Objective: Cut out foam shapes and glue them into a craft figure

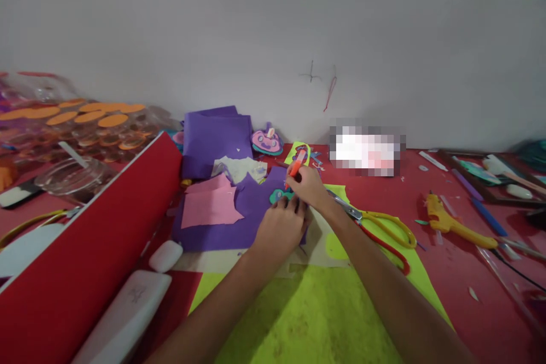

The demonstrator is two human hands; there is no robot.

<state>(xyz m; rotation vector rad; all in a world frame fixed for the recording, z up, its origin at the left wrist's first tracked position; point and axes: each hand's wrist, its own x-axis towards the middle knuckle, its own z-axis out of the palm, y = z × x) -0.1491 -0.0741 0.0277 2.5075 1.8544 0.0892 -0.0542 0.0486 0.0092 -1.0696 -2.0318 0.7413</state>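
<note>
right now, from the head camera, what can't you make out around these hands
All in the head view:
Scissors: tips hidden behind the right wrist.
Teal piece: partly covered by the left hand.
Orange pen: tip contact too small to judge.
White case: cut off by the bottom edge.
Bright patch: blurred by pixelation.

This looks like a craft workshop (note the glue gun (pixel 441 220), scissors (pixel 357 214) and cut purple sheet (pixel 251 199)).
</note>
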